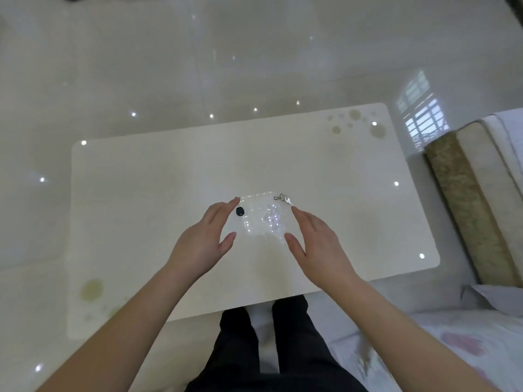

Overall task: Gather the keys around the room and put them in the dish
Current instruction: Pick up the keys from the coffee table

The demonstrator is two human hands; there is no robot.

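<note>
**Two keys at the dish, neither clearly in it**

Two bare hands hover low over the worktop (141,193), either side of a clear glass dish (261,216). Left hand (202,239): grip spread, fingers loosely extended, pinching nothing, fingertips just beside a small dark key fob (240,211). Right hand (317,244): grip also spread and empty, index tip near a silver key on a ring (284,199).

Handling, judged: fob light, rigid, smooth plastic, so pinch it across the body. Silver key light, stiff metal, ring will dangle and rattle; take it by the ring or key head. Dish likely heavy-ish, slippery and fragile; hold by opposite rims if moved, don't drop keys in hard.

Hard to make out: dish is transparent with glare, edges almost vanish against the pale worktop, so cannot tell whether fob sits on its left rim or just outside; key seems at the far right corner, in or out unclear. Dish depth unreadable. Rest of room cut off; a sofa (467,210) edge shows at right.
</note>
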